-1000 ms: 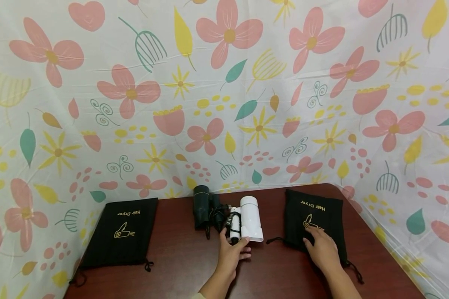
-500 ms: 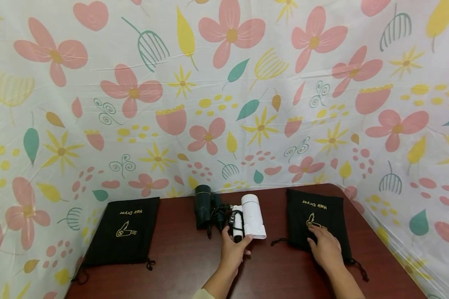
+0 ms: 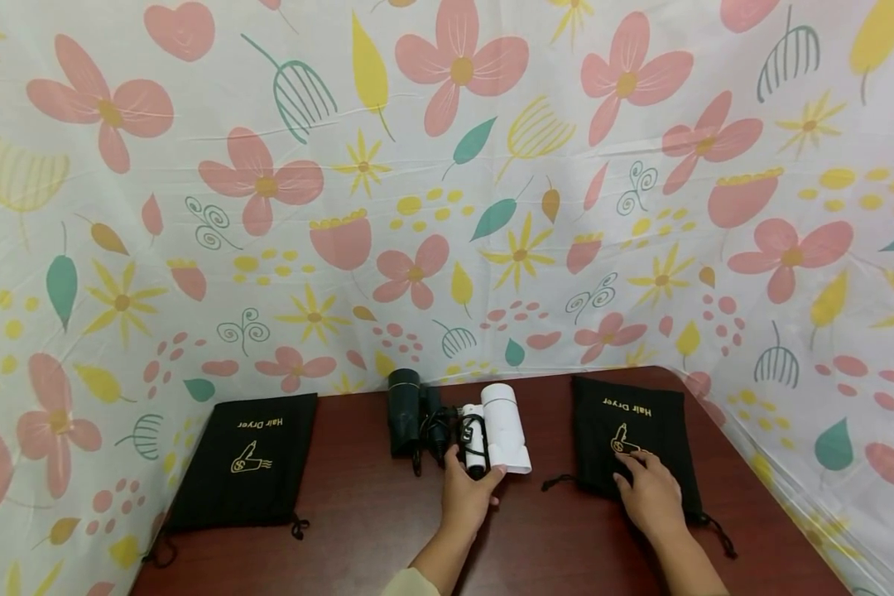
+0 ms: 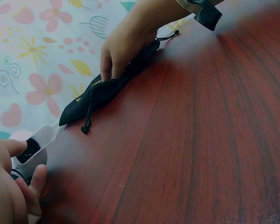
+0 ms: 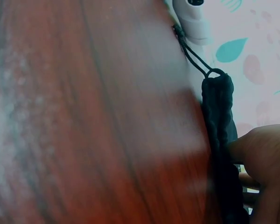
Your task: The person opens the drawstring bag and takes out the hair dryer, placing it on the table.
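A white folded hair dryer (image 3: 503, 422) with its black cord wound round the handle lies at the table's middle. At its near end my left hand (image 3: 465, 497) holds it between thumb and fingers; in the left wrist view, a digit touches the nozzle rim (image 4: 42, 140). Right beside it on the left is a dark green hair dryer (image 3: 405, 414), also with a bundled cord. My right hand (image 3: 651, 495) rests on the black drawstring bag (image 3: 663, 422) marked "Hair Dryer", fingers spread over its near part. The right wrist view shows the bag edge-on (image 5: 218, 121) under that hand.
Another black drawstring bag (image 3: 268, 455) with the same gold print lies flat on the left of the dark red table (image 3: 372, 530). Behind and along the sides hangs a floral-patterned white cloth (image 3: 477, 207). The right bag's drawstring (image 3: 559, 480) reaches toward the white hair dryer.
My left hand and the white hair dryer have shifted slightly away from me, toward the back. The right hand stays on the bag. The head view has turned a little.
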The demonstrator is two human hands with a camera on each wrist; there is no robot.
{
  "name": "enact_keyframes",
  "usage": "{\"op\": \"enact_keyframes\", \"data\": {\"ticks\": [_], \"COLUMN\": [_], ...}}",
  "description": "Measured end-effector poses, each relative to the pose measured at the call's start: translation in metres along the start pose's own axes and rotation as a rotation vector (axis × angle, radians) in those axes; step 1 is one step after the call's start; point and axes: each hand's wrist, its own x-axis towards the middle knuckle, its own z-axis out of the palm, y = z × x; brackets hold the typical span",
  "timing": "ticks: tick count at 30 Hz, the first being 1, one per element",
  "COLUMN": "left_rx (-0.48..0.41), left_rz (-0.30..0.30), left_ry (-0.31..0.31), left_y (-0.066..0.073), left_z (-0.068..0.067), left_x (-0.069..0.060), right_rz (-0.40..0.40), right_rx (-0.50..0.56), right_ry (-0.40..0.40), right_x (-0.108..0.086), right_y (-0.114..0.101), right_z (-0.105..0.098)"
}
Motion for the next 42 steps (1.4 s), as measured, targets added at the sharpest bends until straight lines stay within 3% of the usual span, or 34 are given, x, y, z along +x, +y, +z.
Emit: {"op": "enact_keyframes", "data": {"ticks": [12, 19, 27, 42], "left_rx": [0.187, 0.369, 0.375, 0.388], "left_rz": [0.044, 0.103, 0.114, 0.125], "left_ry": [0.053, 0.130, 0.142, 0.160], "left_y": [0.004, 0.006, 0.007, 0.007], "left_z": [0.003, 0.005, 0.008, 0.012], "left_x": [0.007, 0.009, 0.009, 0.014], "right_rz": [-0.006, -0.005, -0.008, 0.023], "right_rx": [-0.003, -0.002, -0.013, 0.024], "right_ry": [0.000, -0.019, -0.009, -0.063], "right_x": [0.001, 0.002, 0.004, 0.011], "right_y": [0.003, 0.005, 0.011, 0.023], "right_z": [0.000, -0.002, -0.002, -0.005]}}
